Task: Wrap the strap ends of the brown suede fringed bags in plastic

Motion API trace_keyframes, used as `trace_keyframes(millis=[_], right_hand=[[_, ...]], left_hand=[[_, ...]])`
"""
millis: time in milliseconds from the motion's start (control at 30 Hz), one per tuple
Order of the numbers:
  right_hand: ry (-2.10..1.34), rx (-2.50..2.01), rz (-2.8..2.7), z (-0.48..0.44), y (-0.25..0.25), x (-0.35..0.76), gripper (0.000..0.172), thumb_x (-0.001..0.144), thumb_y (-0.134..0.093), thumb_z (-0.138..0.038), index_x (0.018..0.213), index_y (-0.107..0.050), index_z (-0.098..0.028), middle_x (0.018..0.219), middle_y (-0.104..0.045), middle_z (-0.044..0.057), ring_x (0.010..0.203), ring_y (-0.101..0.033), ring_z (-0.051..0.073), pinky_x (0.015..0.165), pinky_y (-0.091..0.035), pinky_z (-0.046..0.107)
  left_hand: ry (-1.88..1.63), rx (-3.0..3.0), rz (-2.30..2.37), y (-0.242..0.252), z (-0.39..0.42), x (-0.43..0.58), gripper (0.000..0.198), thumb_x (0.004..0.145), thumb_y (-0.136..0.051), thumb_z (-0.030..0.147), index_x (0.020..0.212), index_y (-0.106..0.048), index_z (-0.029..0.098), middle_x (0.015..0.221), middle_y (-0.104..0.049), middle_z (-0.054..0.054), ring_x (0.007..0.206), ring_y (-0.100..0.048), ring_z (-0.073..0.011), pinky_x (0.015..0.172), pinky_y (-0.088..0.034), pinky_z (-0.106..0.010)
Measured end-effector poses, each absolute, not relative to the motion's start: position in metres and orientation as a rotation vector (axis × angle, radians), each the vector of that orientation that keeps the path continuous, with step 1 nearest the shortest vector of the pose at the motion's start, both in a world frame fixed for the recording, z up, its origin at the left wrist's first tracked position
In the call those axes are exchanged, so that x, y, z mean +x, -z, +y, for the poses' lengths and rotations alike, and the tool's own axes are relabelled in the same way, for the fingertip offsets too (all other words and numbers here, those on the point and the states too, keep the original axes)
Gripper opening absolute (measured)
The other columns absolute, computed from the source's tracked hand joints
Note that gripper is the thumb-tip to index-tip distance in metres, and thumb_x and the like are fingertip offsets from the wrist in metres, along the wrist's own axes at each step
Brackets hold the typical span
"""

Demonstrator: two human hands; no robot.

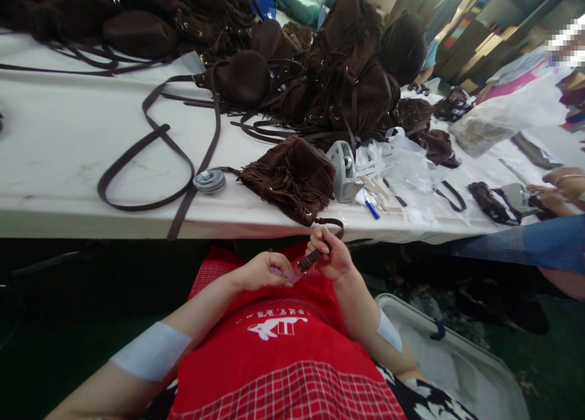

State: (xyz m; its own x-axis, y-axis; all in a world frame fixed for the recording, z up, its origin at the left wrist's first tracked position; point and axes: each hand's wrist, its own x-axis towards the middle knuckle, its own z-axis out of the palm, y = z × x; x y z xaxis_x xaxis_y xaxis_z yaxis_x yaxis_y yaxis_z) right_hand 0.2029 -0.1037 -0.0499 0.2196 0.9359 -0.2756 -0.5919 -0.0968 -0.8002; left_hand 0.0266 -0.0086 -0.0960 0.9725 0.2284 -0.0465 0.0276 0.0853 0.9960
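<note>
My right hand [336, 255] is closed around a dark brown strap [311, 259] with a small metal buckle at its end. That strap runs up to a brown fringed bag [290, 179] lying at the table's front edge. Beside the buckle, my left hand [265, 270] pinches a small, thin, see-through piece [289, 277], perhaps plastic film or tape. Both hands are held in front of the red apron, just below the table edge. A rolled grey tape [209, 180] rests left of the bag, near a long looped strap [146, 203].
Brown bags [347, 72] are heaped along the back of the white table [68, 139]. A grey tape dispenser [345, 170], white plastic scraps [411, 164] and a blue pen [372, 210] lie right of the fringed bag. Another person's hand [548, 194] shows at far right; a pale bin [452, 353] stands below.
</note>
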Motion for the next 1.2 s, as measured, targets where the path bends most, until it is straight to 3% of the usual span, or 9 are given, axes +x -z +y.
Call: trace_keyframes(millis=[533,800,1033,1200], right_hand=[[-1.431,-1.040,-0.491,-0.103,0.048,0.198,0.034,0.082,-0.058,-0.052,0.075,-0.040,-0.024,0.049,-0.017,-0.010,0.042,-0.009,0.009,0.045,-0.019,0.025],[-1.399,-1.116,-0.498,-0.103,0.048,0.197,0.034,0.080,-0.061,-0.051,0.074,-0.043,-0.023,0.047,-0.019,-0.011,0.041,-0.011,0.008,0.044,-0.019,0.024],[-1.278,-1.216,-0.655,-0.106,0.055,0.204,0.037,0.081,-0.059,-0.054,0.069,-0.052,-0.019,0.042,-0.026,-0.009,0.039,-0.020,0.007,0.045,-0.021,0.023],[-1.042,-1.357,-0.835,-0.100,0.062,0.202,0.039,0.088,-0.052,-0.053,0.079,-0.062,-0.017,0.049,-0.045,-0.004,0.046,-0.037,0.009,0.050,-0.030,0.024]], left_hand=[[0.015,1.248,0.170,0.099,-0.009,0.033,0.026,0.065,-0.080,0.039,0.081,-0.077,0.018,0.084,-0.073,-0.006,0.079,-0.065,-0.0183,0.084,-0.050,-0.030],[0.070,1.201,0.235,0.096,-0.011,0.029,0.033,0.067,-0.077,0.046,0.084,-0.077,0.017,0.074,-0.070,-0.004,0.065,-0.061,-0.0158,0.069,-0.049,-0.027],[0.068,1.216,0.260,0.092,-0.010,0.023,0.037,0.077,-0.068,0.051,0.083,-0.077,0.016,0.072,-0.071,-0.005,0.061,-0.057,-0.0138,0.063,-0.044,-0.024],[-0.003,1.198,0.349,0.090,-0.013,0.025,0.044,0.079,-0.063,0.056,0.074,-0.075,0.013,0.073,-0.071,-0.007,0.064,-0.059,-0.0150,0.065,-0.044,-0.025]])
